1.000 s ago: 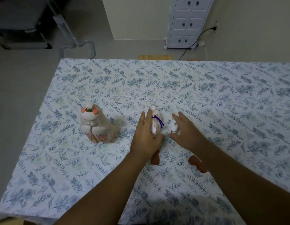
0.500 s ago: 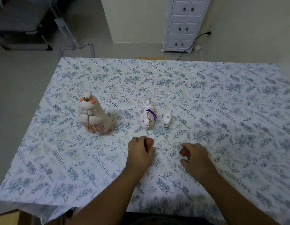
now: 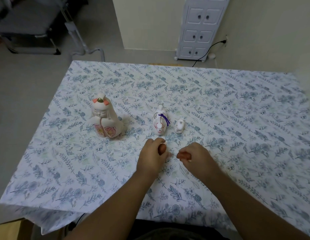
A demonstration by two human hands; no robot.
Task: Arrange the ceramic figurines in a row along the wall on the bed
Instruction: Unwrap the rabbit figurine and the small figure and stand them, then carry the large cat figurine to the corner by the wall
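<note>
Three white figurines stand on the floral bed sheet: a tall doll at left, a fox with a purple cord in the middle, and a tiny white animal to its right. My left hand is closed around a small brown figurine, just in front of the fox. My right hand grips another small reddish-brown figurine. Both brown pieces are mostly hidden by fingers.
Beyond the bed's far edge stand a white drawer cabinet and a black cable running to a wall socket. A dark chair frame stands on the grey floor at far left. The bed's left edge drops off near the doll.
Both hands left the fox and the tiny white animal, drew back toward me, and closed on the two brown figurines that lay on the sheet.
</note>
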